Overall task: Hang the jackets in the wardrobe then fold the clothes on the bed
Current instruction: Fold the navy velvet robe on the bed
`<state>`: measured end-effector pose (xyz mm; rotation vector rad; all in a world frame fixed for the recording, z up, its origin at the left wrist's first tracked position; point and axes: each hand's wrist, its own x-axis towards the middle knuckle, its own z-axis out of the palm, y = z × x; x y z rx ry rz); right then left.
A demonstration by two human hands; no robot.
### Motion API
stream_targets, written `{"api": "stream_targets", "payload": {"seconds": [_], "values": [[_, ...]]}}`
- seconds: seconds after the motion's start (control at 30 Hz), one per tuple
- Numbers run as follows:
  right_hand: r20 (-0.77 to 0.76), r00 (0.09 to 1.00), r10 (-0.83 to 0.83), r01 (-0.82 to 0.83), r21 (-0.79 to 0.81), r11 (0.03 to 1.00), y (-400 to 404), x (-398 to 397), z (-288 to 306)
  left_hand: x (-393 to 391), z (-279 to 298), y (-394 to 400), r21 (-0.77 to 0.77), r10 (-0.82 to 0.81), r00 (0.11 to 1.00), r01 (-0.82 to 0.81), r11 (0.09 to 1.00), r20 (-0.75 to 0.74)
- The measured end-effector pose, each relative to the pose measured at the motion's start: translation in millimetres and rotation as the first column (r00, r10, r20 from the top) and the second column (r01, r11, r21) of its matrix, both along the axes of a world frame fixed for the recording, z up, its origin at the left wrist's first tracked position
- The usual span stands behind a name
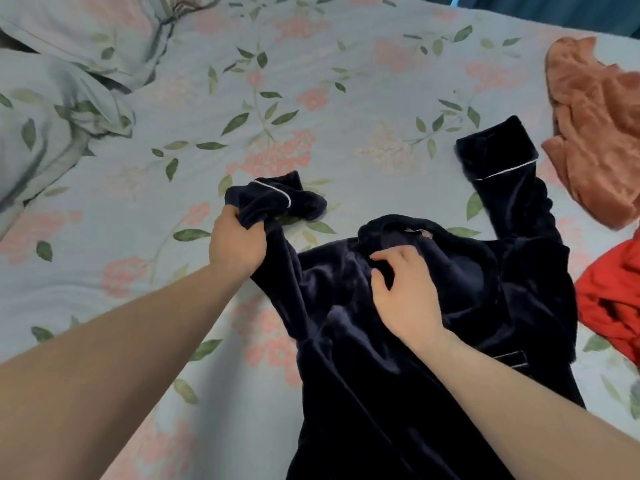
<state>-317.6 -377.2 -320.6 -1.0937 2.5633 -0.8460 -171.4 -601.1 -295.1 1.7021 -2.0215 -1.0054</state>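
Observation:
A dark navy velvet top with thin white piping on its cuffs lies spread on the floral bed sheet, collar away from me. My left hand grips its left sleeve just below the cuff, which is bunched up. On the cloth just below the collar rests my right hand, fingers spread and slightly bent. The right sleeve stretches up and away, cuff flat on the sheet.
A crumpled orange-brown garment lies at the right edge of the bed, and a red garment below it. Floral pillows are piled at the upper left. A dark teal strip runs past the bed's far right corner.

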Motion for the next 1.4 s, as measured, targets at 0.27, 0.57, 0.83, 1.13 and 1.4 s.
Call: {"api": "stream_targets", "payload": {"seconds": [0.27, 0.57, 0.83, 1.13, 1.4], "values": [[0.427, 0.9, 0.092, -0.298, 0.446, 0.844, -23.0, -3.9, -5.7, 7.0, 13.0, -10.5, -0.082, 0.042, 0.996, -0.049, 0.995, -0.082], [0.582, 0.783, -0.22, 0.226, 0.064, 0.972, 76.0, 27.4, 53.1, -13.6, 95.8, 24.3, 0.272, 0.08, 0.887, 0.052, 0.961, -0.454], [0.536, 0.844, -0.008, 0.071, -0.097, 0.993, 98.5, 28.9, 126.2, -10.7, 148.6, 108.5, 0.234, -0.329, 0.785, 0.505, 0.831, -0.524], [0.335, 0.937, 0.094, -0.048, -0.143, 0.989, 174.4, 106.5, 131.4, 43.8, 116.6, 177.8, 0.042, -0.817, 0.544, 0.836, 0.547, -0.192], [0.573, 0.801, 0.172, -0.421, 0.336, 0.843, 231.0, 184.1, 84.6, 177.3, 32.4, 255.7, 0.253, -0.351, 0.917, 0.3, 0.92, 0.19]]}}
